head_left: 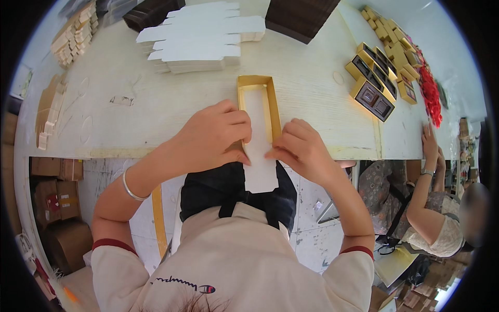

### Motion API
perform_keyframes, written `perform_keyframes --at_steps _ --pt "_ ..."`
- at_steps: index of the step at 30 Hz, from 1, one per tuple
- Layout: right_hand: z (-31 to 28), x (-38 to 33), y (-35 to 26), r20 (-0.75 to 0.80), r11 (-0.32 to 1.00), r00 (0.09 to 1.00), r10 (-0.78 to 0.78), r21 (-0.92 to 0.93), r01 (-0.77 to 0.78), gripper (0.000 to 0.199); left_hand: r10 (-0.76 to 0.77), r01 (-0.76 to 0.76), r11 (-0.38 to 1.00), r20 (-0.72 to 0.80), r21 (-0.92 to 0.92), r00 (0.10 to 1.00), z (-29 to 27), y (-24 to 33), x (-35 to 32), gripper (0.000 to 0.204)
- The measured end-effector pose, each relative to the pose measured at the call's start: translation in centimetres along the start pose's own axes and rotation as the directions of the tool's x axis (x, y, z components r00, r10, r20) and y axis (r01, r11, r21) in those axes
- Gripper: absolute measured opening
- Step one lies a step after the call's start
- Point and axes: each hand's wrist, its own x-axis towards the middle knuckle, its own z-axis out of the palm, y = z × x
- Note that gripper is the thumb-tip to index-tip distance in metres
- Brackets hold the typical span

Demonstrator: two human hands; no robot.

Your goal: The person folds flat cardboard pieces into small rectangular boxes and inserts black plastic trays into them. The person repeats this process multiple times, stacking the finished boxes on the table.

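In front of me at the table's edge is a long, half-folded paperboard box [254, 104]. Its far end and sides stand up in gold, its bottom is white, and its near end lies flat and hangs over the edge above my lap. My left hand [218, 132] pinches the left side wall between thumb and curled fingers. On the opposite wall, my right hand [304, 151] does the same, thumb toward the inside. Beyond the box lies a stack of flat white box blanks [200, 39].
Gold boxes with dark inserts [373, 99] stand at the right, with more gold boxes [390, 34] behind and red ribbon-like material [429, 91] beside. Dark brown boxes [299, 18] sit at the back. Flat gold-edged pieces [49, 112] are stacked left. A co-worker [431, 208] is at the right.
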Motion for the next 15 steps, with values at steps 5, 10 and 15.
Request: perform_keyframes --at_steps 5,10,15 --pt "1.6 1.3 -1.6 -0.087 0.992 0.992 0.086 -0.082 -0.093 0.019 -0.196 0.182 0.972 -0.086 -0.145 0.977 1.3 1.7 0.9 0.027" --pt "1.1 1.2 -2.3 -0.062 0.949 0.956 0.288 0.155 -0.276 0.015 -0.108 0.105 0.994 -0.093 -0.042 0.99 2.2 1.2 0.6 0.021" --pt "1.5 0.9 -3.1 -0.027 0.866 0.899 0.436 0.285 -0.411 0.014 -0.109 0.105 0.994 -0.156 -0.032 0.982 2.2 1.5 0.6 0.014"
